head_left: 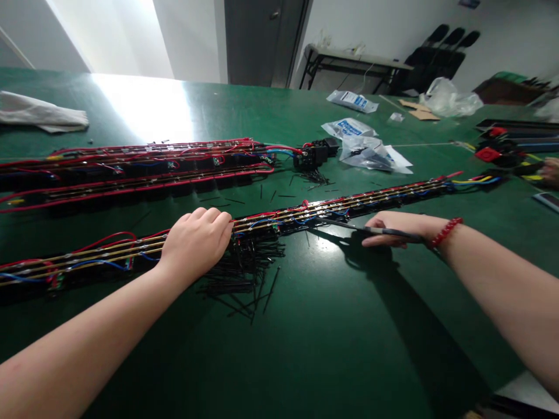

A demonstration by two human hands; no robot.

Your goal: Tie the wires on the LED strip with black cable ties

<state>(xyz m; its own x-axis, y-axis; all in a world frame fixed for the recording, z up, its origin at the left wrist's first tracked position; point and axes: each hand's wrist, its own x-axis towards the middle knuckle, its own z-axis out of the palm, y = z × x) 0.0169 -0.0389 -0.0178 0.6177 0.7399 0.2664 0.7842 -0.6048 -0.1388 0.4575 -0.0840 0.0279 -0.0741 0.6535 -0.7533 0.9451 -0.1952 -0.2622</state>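
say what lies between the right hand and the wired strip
In the head view, a slender dark tool, held in the right hand, spans the stretch over the green table, its tip at the near edge of the wired strip.

Both forearms [111, 337] are bare, and a red beaded bracelet [447, 231] circles the right hand's [392, 221] wrist [425, 225].

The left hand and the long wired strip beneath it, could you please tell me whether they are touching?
Touching: the head view shows the left hand wrapped over the wired strip.
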